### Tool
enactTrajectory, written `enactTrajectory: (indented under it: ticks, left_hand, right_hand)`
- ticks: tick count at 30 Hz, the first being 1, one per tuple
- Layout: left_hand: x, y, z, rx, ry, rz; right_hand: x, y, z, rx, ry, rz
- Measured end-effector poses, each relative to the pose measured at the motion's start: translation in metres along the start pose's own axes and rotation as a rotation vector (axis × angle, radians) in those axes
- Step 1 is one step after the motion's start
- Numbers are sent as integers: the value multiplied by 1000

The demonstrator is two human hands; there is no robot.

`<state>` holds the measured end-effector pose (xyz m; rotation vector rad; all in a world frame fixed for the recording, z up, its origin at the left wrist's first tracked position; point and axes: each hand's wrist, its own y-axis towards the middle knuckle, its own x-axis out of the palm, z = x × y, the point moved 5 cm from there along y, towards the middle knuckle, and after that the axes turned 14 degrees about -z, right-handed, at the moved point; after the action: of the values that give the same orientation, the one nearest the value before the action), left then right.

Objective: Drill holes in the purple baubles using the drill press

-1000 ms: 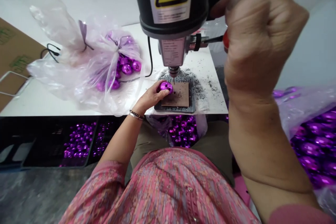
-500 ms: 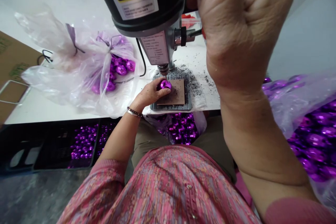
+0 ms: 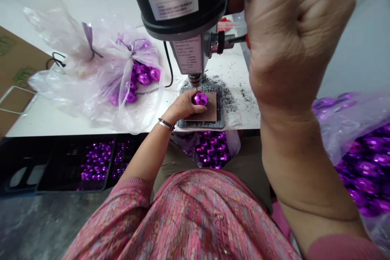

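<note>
My left hand (image 3: 183, 107) pinches a shiny purple faceted ball (image 3: 200, 98) on the brown pad (image 3: 211, 110) of a bench drill (image 3: 183, 4). The ball sits right under the drill bit (image 3: 195, 82), which nearly touches its top. My right hand (image 3: 292, 36) is raised close to the camera, closed in a fist round the drill's lever, whose red knob (image 3: 247, 42) peeks out at the fingers. A bracelet (image 3: 166, 124) circles my left wrist.
A clear plastic bag (image 3: 100, 73) of purple balls lies on the white table (image 3: 45, 118) left of the drill. Drill shavings (image 3: 231, 93) dust the table. More purple balls fill a bag in my lap (image 3: 210, 150), a black crate (image 3: 94, 162) and a bag at right (image 3: 365, 158).
My left hand shifted the purple ball a little to the right, under the drill bit. The right fist stayed on the lever.
</note>
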<state>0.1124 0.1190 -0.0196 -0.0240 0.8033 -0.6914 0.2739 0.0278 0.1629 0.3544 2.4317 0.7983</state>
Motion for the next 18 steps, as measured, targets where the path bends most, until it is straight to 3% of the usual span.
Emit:
enactTrajectory:
  ticks: [4, 9, 18]
  left_hand:
    - [4, 1, -3, 31, -68, 17]
    - [8, 4, -7, 110, -104, 14]
    - [7, 3, -11, 119, 35, 102]
  right_hand:
    - [1, -8, 4, -23, 66, 2]
    - [6, -30, 10, -157, 7, 41]
    - [16, -48, 26, -155, -83, 98]
